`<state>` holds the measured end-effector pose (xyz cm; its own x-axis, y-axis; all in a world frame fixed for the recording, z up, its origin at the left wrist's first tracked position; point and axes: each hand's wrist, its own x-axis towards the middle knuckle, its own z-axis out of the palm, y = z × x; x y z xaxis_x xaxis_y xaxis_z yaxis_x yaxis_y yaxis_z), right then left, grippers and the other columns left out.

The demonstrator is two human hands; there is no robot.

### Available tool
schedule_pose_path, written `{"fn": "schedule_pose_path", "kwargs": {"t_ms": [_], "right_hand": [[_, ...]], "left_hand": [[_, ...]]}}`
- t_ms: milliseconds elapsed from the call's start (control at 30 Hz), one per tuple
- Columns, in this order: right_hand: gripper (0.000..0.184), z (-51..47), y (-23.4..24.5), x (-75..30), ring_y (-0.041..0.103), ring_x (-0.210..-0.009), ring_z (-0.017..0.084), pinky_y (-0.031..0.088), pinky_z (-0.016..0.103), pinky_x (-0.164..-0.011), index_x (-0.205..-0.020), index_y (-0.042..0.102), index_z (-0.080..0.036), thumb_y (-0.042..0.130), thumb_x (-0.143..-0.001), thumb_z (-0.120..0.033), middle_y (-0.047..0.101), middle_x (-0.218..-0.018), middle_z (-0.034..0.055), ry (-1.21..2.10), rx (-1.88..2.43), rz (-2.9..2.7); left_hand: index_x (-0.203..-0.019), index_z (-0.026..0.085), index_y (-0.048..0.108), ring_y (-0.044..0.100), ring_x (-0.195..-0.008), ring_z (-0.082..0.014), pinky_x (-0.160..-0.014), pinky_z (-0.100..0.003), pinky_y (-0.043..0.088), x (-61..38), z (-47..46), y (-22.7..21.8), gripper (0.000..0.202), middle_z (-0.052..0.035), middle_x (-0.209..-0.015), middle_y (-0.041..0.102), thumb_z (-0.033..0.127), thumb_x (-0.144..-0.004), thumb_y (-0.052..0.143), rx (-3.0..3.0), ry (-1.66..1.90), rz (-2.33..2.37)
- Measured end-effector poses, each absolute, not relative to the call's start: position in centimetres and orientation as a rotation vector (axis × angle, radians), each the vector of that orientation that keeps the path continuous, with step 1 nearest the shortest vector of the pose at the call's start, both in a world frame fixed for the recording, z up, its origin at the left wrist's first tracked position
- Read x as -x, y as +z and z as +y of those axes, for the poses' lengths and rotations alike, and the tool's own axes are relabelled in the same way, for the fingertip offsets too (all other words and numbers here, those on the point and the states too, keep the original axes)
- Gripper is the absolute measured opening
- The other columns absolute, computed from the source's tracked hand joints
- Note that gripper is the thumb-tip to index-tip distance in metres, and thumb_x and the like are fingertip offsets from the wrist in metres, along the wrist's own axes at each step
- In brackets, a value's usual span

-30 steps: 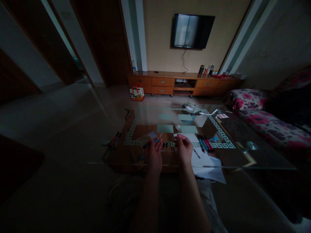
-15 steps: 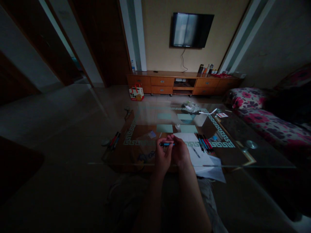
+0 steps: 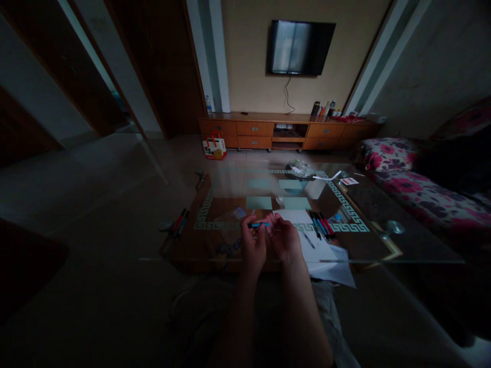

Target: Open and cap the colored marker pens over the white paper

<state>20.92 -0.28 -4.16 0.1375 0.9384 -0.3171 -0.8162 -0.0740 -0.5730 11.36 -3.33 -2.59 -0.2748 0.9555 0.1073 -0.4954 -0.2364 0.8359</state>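
Observation:
A blue pen with a black end (image 3: 262,225) lies level between my two hands, above the near part of the glass table (image 3: 230,255). My left hand (image 3: 253,245) pinches it between thumb and fingers toward its black end. Loosely curled, the fingers of my right hand (image 3: 284,237) meet the pen's right end; the exact contact is hard to make out in the dim light. White paper sheets (image 3: 326,252) lie beside and partly under my right hand, with a thin pen (image 3: 309,240) on them. Several blue, red and black pens (image 3: 322,225) rest at the paper's right edge.
More red and blue pens (image 3: 180,223) lie at the table's left edge. A clear plastic bag (image 3: 301,168) sits at the far side near a red-and-white card (image 3: 349,181). A small white object (image 3: 280,200) stands mid-table. To the right is a flowered sofa (image 3: 410,191).
My hands have drawn slightly apart, and more of the pen's blue barrel shows between them. My right fingers have loosened a little. The view has shifted slightly.

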Motion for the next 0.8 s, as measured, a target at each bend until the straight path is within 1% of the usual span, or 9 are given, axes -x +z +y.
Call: {"fn": "schedule_pose_path", "kwargs": {"t_ms": [133,267,333,400,467,533,600,667,800], "right_hand": [[0.020,0.2,-4.6,-21.5,0.072,-0.090,0.016,0.060,0.031,-0.082,-0.091,0.061,-0.020,0.052,-0.077,-0.009,0.074,-0.093,0.0056,1.385,0.746,-0.177],[0.029,0.4,-4.4,-21.8,0.072,-0.086,0.014,0.059,0.030,-0.084,-0.095,0.057,-0.021,0.054,-0.073,-0.002,0.074,-0.090,0.0032,1.220,0.779,-0.184],[0.028,0.1,-4.0,-21.9,0.073,-0.086,0.014,0.060,0.029,-0.083,-0.094,0.055,-0.021,0.058,-0.073,-0.002,0.074,-0.088,0.0026,1.179,0.783,-0.193],[0.024,-0.3,-3.6,-21.8,0.073,-0.085,0.016,0.060,0.030,-0.079,-0.093,0.053,-0.021,0.063,-0.075,-0.008,0.074,-0.087,0.0027,1.155,0.778,-0.232],[0.024,-0.7,-3.3,-21.7,0.073,-0.081,0.017,0.061,0.031,-0.074,-0.094,0.051,-0.022,0.068,-0.078,-0.020,0.074,-0.085,0.0028,1.126,0.774,-0.298],[0.033,-0.9,-3.1,-21.5,0.073,-0.073,0.017,0.059,0.029,-0.067,-0.094,0.048,-0.022,0.073,-0.076,-0.033,0.074,-0.079,0.0021,1.103,0.795,-0.380],[0.043,-0.9,-2.9,-21.2,0.071,-0.061,0.017,0.056,0.026,-0.057,-0.094,0.045,-0.023,0.077,-0.073,-0.042,0.073,-0.071,0.0003,1.094,0.833,-0.484],[0.046,-1.0,-2.7,-21.0,0.067,-0.052,0.016,0.052,0.024,-0.050,-0.092,0.043,-0.023,0.076,-0.072,-0.049,0.071,-0.065,-0.0010,1.095,0.870,-0.616],[0.047,-1.7,-1.9,-21.2,0.061,-0.043,0.016,0.045,0.024,-0.043,-0.088,0.045,-0.022,0.068,-0.075,-0.061,0.067,-0.058,-0.0007,1.023,1.015,-0.889]], "left_hand": [[-0.095,0.020,0.061,0.065,-0.103,-0.0199,-0.096,-0.030,0.046,-10.8,-3.2,-1.8,0.020,-0.0094,-0.106,0.068,0.023,-0.079,0.074,-0.832,1.750,0.873],[-0.088,0.020,0.064,0.065,-0.097,-0.0187,-0.090,-0.028,0.048,-9.7,-3.1,-1.6,0.016,-0.0082,-0.103,0.070,0.025,-0.078,0.075,-0.884,1.783,0.942],[-0.085,0.019,0.065,0.065,-0.092,-0.0182,-0.085,-0.026,0.048,-9.0,-2.9,-2.0,0.016,-0.0069,-0.099,0.070,0.024,-0.076,0.077,-0.924,1.795,0.989],[-0.079,0.018,0.066,0.064,-0.087,-0.0172,-0.082,-0.025,0.048,-8.4,-2.8,-2.4,0.016,-0.0053,-0.092,0.070,0.023,-0.072,0.079,-0.984,1.789,1.047],[-0.077,0.017,0.067,0.063,-0.082,-0.0162,-0.080,-0.024,0.047,-7.8,-2.6,-2.7,0.015,-0.0033,-0.084,0.068,0.022,-0.071,0.079,-1.091,1.734,1.100],[-0.079,0.017,0.067,0.062,-0.078,-0.0156,-0.078,-0.024,0.047,-7.3,-2.5,-2.7,0.015,-0.0020,-0.082,0.067,0.024,-0.071,0.078,-1.178,1.666,1.113],[-0.081,0.017,0.068,0.062,-0.079,-0.0158,-0.078,-0.025,0.047,-6.8,-2.5,-2.5,0.017,-0.0017,-0.081,0.067,0.024,-0.071,0.078,-1.214,1.656,1.098],[-0.082,0.017,0.068,0.062,-0.080,-0.0158,-0.079,-0.024,0.047,-6.1,-2.6,-2.1,0.017,-0.0027,-0.082,0.067,0.025,-0.070,0.078,-1.195,1.681,1.084],[-0.081,0.017,0.069,0.062,-0.082,-0.0170,-0.080,-0.026,0.047,-4.1,-3.0,-1.6,0.018,-0.0034,-0.083,0.068,0.026,-0.068,0.078,-1.246,1.667,1.072]]}}
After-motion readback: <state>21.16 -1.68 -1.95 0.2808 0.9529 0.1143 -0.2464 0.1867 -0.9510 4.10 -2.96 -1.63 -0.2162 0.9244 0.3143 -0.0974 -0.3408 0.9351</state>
